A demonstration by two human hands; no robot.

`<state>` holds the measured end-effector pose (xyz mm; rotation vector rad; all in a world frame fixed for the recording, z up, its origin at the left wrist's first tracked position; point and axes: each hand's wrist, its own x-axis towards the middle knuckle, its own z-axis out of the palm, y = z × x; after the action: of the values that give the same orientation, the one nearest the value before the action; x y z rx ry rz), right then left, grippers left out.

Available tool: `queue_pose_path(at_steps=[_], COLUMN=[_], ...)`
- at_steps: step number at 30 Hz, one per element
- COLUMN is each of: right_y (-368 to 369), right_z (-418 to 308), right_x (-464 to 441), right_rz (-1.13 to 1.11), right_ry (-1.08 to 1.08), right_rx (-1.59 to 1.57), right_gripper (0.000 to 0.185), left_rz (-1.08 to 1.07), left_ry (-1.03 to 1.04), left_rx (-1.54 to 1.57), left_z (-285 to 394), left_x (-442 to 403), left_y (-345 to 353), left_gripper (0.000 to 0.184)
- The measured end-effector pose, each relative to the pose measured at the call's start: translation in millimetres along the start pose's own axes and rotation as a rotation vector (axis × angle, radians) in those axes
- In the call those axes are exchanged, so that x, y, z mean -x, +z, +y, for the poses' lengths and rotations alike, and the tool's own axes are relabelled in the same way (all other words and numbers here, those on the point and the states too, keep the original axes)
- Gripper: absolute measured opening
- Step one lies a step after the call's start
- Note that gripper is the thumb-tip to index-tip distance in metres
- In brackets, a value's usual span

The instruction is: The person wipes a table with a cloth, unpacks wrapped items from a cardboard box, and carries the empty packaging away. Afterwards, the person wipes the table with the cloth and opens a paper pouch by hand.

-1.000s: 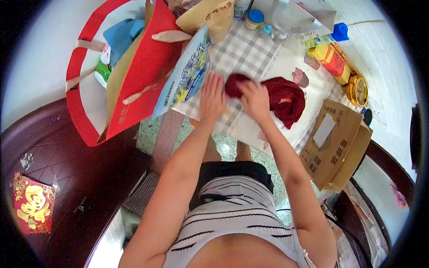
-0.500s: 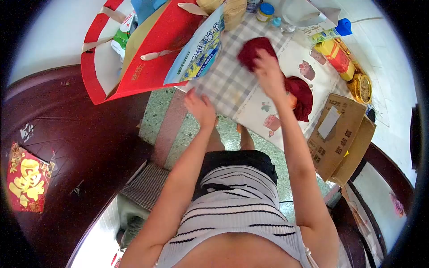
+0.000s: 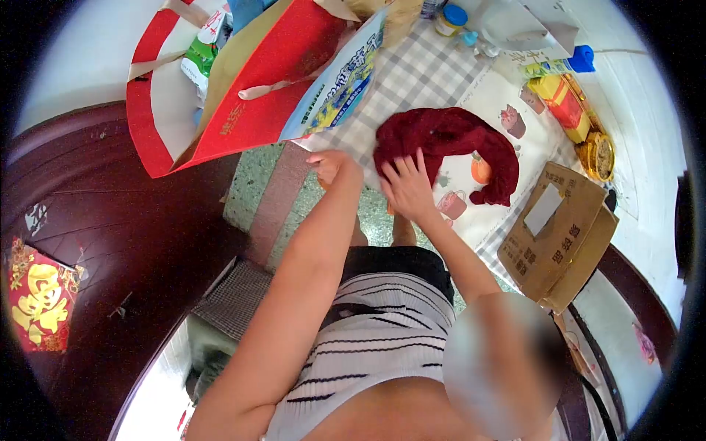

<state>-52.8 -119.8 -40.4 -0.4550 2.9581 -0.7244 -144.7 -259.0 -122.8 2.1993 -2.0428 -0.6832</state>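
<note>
A dark red cloth (image 3: 441, 132) lies bunched in a curved shape on the table, its narrow end bending down on the right. My right hand (image 3: 407, 187) rests at the cloth's near left edge, fingers spread and touching it. To the left, my left hand (image 3: 337, 169) is by the table's front edge, apart from the cloth. Its fingers are curled in, and I see nothing in them. Close beyond that hand stands a large red paper bag (image 3: 257, 110), with a blue printed packet (image 3: 334, 92) leaning against its right side.
The tablecloth (image 3: 426, 70) is checked and printed. An opened cardboard box (image 3: 548, 228) sits at the right edge. Behind it are a red and yellow box (image 3: 566, 106) and a golden container (image 3: 597, 156). A blue-lidded jar (image 3: 451, 20) stands at the back.
The red cloth has been drawn nearer and now lies in one curved piece. My right hand has come down toward me; my left hand's fingers have curled in.
</note>
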Motion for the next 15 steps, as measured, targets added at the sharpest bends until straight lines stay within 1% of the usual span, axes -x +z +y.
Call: queue_pose_path(at_steps=[2,3,4,6,7,8,9,12,13,14,15], right_y=[8,10,12,9,8,7,2,11,16,16,16], right_z=[1,-1,2,7,6,6,3,5,4,5,4], right_x=[-47,-58,-50,-9,4,13,14,-32,-54,-70,-81], right_rz=[0.047,0.157,0.162,0.077,0.075,0.016,-0.046,-0.072,-0.179,-0.184,-0.221], right_ry=[0.005,-0.043,-0.042,-0.152,-0.154,-0.146,-0.137,-0.173,-0.166,-0.180,-0.193], right_rx=[0.031,0.061,0.054,-0.016,-0.015,-0.019,-0.025,-0.011,-0.029,-0.029,-0.028], right_gripper=[0.031,0.029,0.029,0.029,0.029,0.029,0.029,0.031,0.034,0.034,0.034], left_rz=[0.087,0.077,0.100,0.123,0.151,0.181,0.185,0.185,0.153,0.123,0.095], left_ry=[0.052,0.067,0.071,0.074,0.063,0.050,0.043,0.049,0.118,0.183,0.160], left_rx=[-0.077,-0.057,-0.078,-0.100,-0.006,0.091,0.090,0.058,0.037,0.017,0.043], left_z=[-4,-3,-4,-7,-7,-5,-7,-14,-17,-18,-19], left_x=[4,-2,-3,-4,-4,-4,-5,-10,-10,-9,-11], left_y=[-4,-2,4,11,10,11,15,22,22,22,23], left_gripper=[0.061,0.061,0.060,0.058,0.058,0.057,0.057,0.056,0.056,0.056,0.054])
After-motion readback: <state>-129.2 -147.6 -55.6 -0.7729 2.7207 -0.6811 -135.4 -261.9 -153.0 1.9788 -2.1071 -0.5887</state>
